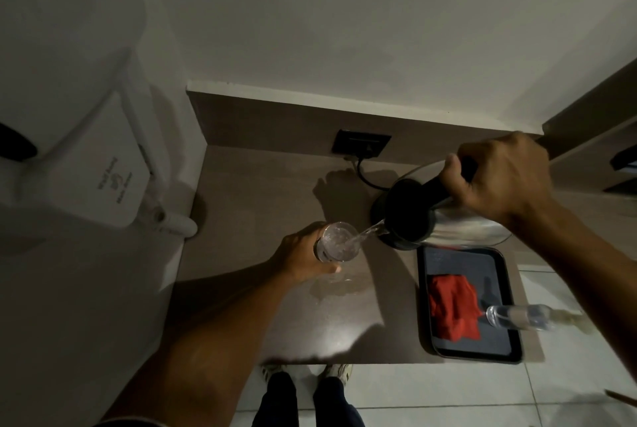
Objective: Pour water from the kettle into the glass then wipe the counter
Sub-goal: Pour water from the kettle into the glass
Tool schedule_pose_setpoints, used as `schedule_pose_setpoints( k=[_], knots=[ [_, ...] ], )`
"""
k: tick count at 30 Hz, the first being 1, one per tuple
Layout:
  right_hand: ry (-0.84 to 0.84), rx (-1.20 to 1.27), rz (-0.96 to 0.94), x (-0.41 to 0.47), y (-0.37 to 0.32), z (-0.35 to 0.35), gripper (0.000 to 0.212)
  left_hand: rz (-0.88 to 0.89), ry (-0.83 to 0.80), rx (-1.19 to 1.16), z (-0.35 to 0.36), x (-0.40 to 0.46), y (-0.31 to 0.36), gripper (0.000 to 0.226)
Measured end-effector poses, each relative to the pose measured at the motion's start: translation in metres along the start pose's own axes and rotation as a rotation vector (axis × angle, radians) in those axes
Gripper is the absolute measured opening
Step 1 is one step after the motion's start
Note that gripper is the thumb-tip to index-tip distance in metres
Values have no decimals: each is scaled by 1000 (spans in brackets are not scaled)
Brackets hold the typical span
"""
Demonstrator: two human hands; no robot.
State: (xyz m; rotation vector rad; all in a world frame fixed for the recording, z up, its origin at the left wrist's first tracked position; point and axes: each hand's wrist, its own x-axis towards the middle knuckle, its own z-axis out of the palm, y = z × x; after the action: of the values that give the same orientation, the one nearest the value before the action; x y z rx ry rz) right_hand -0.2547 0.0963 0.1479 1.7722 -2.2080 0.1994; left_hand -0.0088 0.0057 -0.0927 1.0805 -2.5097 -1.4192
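My right hand [499,178] grips the black handle of a steel kettle [458,226], which is tilted left above the brown counter [262,306]. A stream of water runs from its spout into a clear glass [339,245]. My left hand [303,256] is wrapped around the glass and holds it just above the counter. A small puddle [341,287] glistens on the counter right under the glass. A red cloth [453,306] lies crumpled on a dark tray [510,350] at the right.
A second clear glass [517,317] lies on its side on the tray's right part. A black wall socket [361,144] with a cord sits at the back. A white appliance [86,150] stands to the left. My feet show on the tiled floor below.
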Motion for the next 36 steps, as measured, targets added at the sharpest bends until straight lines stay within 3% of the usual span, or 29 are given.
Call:
schedule_pose_setpoints(
  k=[22, 32, 36],
  knots=[
    [-44, 32, -24, -4, -5, 20, 54, -19, 20, -22, 2, 1, -4, 92],
    [-76, 169, 45, -19, -7, 47, 51, 0, 9, -36, 5, 3, -8, 96],
    [-68, 376, 123, -29, 5, 58, 48, -8, 16, -29, 7, 5, -10, 98]
  ],
)
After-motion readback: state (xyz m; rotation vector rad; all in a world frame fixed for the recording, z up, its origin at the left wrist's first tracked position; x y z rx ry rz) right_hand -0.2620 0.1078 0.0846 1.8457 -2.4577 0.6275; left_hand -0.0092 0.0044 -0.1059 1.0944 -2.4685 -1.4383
